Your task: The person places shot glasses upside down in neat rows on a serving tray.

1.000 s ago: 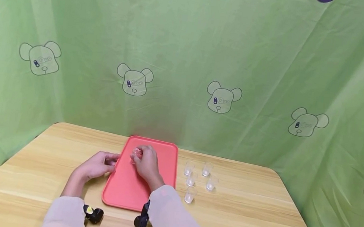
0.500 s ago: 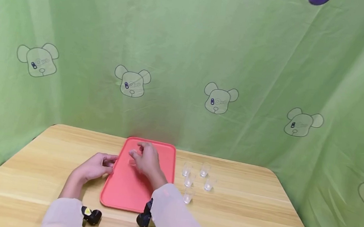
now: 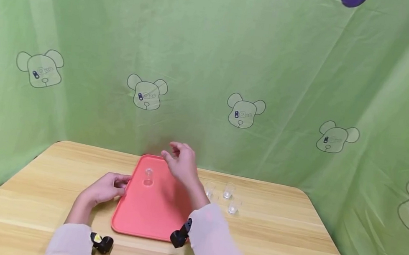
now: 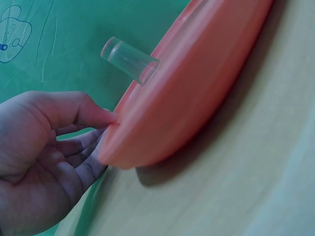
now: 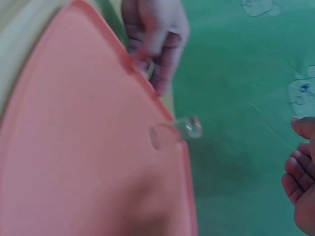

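Observation:
A small clear cup point(image 3: 148, 176) stands upside down on the red tray point(image 3: 148, 218), near its far left corner. My left hand point(image 3: 108, 188) holds the tray's left rim; in the left wrist view the thumb of that hand point(image 4: 54, 147) lies on the rim and its fingers go behind the edge. My right hand point(image 3: 182, 163) hovers above the tray's far right part, apart from the cup, with nothing between its loosely bent fingers. The right wrist view has this hand point(image 5: 302, 177) at its right edge.
Right of the tray, several more clear cups, such as this one point(image 3: 233, 207), stand on the wooden table point(image 3: 283, 237). My right forearm covers part of that group. A green cloth point(image 3: 197, 59) with bear-head prints hangs behind the table and at its sides.
My right hand has let go of the upside-down cup and moved up and right, away from it. The cup stays on the tray. My left hand keeps its place on the rim.

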`<state>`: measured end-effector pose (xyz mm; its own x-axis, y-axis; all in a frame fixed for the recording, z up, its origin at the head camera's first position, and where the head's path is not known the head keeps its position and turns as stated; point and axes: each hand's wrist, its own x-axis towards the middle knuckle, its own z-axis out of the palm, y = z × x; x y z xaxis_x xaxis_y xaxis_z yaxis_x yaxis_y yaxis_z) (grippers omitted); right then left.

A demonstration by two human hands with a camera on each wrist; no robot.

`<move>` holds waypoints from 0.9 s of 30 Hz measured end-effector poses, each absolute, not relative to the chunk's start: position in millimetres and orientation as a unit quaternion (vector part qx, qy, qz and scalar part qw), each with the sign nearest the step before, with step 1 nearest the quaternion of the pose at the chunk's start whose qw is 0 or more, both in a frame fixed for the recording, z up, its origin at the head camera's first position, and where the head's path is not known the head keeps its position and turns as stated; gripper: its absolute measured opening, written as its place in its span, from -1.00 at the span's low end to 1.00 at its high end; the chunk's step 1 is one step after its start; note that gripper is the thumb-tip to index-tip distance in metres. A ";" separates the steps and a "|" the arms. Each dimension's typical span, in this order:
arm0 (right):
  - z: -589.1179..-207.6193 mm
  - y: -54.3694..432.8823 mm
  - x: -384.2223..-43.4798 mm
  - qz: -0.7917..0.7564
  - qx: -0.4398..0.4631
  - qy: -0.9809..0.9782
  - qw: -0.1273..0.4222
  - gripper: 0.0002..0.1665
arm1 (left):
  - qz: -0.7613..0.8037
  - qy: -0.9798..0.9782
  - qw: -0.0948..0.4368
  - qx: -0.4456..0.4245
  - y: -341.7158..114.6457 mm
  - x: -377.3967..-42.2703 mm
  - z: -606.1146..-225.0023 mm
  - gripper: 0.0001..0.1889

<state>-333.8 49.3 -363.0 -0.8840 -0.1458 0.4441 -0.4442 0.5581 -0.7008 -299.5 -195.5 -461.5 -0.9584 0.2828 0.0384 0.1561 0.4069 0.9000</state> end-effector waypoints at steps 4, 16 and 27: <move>-348.7 66.3 -329.9 0.437 0.179 -0.863 0.179 -0.50 | 0.528 0.837 0.059 0.130 -195.9 -299.6 -461.6 -0.37; -322.4 122.6 -316.6 0.423 0.206 -0.848 0.246 -0.48 | 0.527 0.837 0.057 0.134 -196.1 -301.5 -463.3 -0.36; -316.2 162.8 -308.4 0.381 0.204 -0.857 0.281 -0.49 | 0.527 0.838 0.062 0.128 -194.3 -298.4 -460.8 -0.36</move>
